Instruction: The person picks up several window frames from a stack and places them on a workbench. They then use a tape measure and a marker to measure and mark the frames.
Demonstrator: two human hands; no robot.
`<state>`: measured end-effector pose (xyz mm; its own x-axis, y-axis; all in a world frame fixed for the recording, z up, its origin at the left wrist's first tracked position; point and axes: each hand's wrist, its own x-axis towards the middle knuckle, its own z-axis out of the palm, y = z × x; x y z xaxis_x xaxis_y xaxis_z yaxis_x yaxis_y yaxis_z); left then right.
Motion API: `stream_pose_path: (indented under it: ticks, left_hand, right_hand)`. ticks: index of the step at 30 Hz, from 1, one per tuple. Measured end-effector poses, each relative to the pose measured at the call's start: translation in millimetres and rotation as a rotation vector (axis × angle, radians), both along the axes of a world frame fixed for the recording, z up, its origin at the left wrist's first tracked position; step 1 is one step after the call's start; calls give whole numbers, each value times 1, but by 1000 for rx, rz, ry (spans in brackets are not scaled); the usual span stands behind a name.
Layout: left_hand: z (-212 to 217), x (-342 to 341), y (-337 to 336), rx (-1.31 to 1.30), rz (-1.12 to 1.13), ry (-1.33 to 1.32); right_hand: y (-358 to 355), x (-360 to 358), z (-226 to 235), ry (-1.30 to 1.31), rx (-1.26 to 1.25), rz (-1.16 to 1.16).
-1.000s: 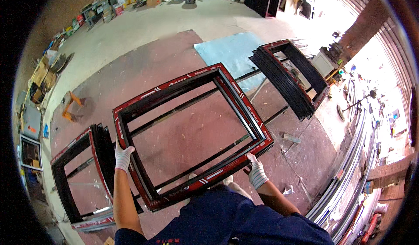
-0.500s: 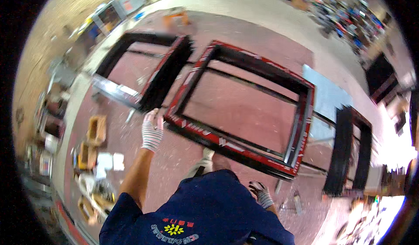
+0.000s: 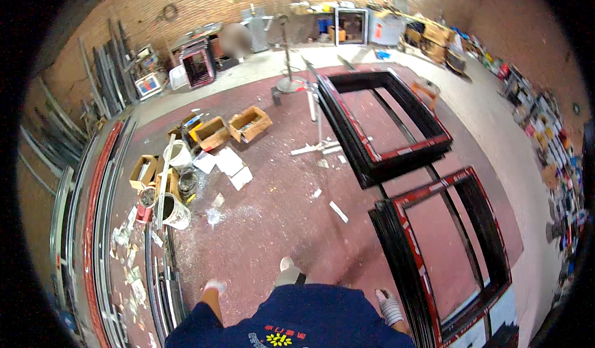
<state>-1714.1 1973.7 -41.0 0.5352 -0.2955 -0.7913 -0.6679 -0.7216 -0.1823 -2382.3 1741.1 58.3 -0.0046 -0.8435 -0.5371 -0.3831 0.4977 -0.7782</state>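
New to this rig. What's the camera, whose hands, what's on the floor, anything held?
One fisheye camera worn on a person's head, looking down, so straight edges bend near the rim. The blue shirt at the bottom is the wearer's. Both hands wear white gloves: the left hand and right hand hang at the sides, and neither holds anything. The right hand is beside a stack of black-and-red frames. A second frame stack lies further off. Boxes, buckets and scraps litter the red floor.

Glossy black-and-red metal frames [image 3: 446,255] lie on the rough, dusty red floor [image 3: 279,224], matt brown cardboard boxes [image 3: 248,123] at ten o'clock, white cloth gloves on both hands [image 3: 390,304].
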Motion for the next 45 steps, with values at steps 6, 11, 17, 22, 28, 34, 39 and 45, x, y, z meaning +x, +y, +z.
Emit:
stream_pose_path:
  ticks: [6, 11, 17, 22, 28, 34, 39, 45]
  left_hand:
    - [-28, -25, 24, 28, -75, 419]
    - [-30, 44, -74, -322, 90, 380]
    - [47, 166, -243, -573, 175, 304]
    - [17, 266, -310, -621, 272, 212]
    - [9, 278, -355, -582, 435, 158]
    - [2, 277, -384, -404, 278, 250]
    - [-37, 317, -490, -318, 157, 357]
    - [-20, 432, -722, -338, -125, 472]
  right_hand:
    - [-99, 124, 7, 64, 25, 323]
    - [-163, 217, -7, 170, 117, 517]
    - [-240, 310, 43, 139, 7, 527]
    - [-316, 367, 67, 84, 50, 508]
    - [-461, 452, 50, 164, -159, 713]
    - [-604, 601, 74, 119, -469, 913]
    - [-694, 686, 115, 33, -582, 954]
    - [-773, 717, 81, 242, -544, 835]
